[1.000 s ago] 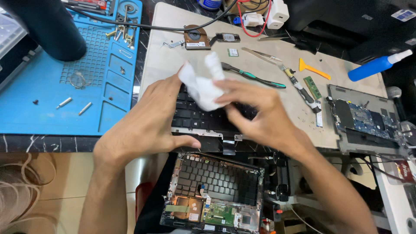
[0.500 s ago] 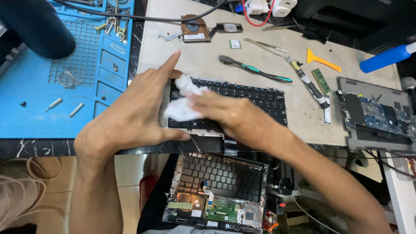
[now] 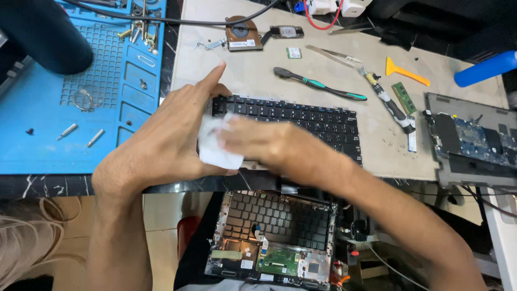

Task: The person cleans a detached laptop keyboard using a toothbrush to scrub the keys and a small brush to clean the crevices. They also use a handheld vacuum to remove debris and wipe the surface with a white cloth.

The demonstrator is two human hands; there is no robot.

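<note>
Two bare hands work over a detached black laptop keyboard (image 3: 301,121) lying on the beige bench mat (image 3: 258,75). My left hand (image 3: 167,140) braces the keyboard's left end, fingers spread flat and closed on nothing, index finger pointing away from me. My right hand (image 3: 264,143) presses a crumpled white cloth (image 3: 218,148) against the keys at the left end, fingers curled over it; motion blur hides the exact grip. By my judgement the wiping is partway: the cloth sits on the leftmost keys, while the right-hand stretch lies uncovered, its cleanliness impossible to judge from here. Below the bench edge rests the opened laptop chassis (image 3: 274,237), its keyboard bay empty. A green-handled brush (image 3: 318,83), a yellow pry tool (image 3: 406,70) and a cooling fan (image 3: 242,33) lie beyond the keyboard; a blue work mat (image 3: 81,118) lies left.
</note>
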